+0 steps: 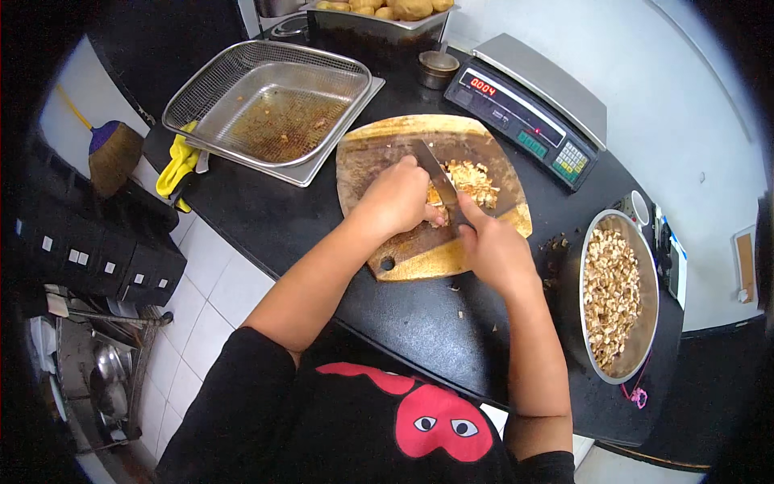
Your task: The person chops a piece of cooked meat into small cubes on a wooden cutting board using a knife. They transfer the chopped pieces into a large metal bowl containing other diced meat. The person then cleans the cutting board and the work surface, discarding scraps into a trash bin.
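A knife (436,172) with a broad metal blade is in my right hand (493,245), its handle hidden by my fingers. The blade stands over a worn wooden cutting board (423,269). Just left of the blade, my left hand (396,196) presses on uncut golden-brown food (434,196), whose exact kind I cannot tell. Small chopped pieces (474,181) of it lie in a pile on the board, to the right of the blade.
A steel bowl (651,302) of diced food stands at the right near a white cup (637,207). Behind the board sits a digital scale (520,115). A wire-mesh basket (266,51) rests on a metal tray (308,175), beside yellow gloves (179,163). Potato-like items (414,8) fill a back container.
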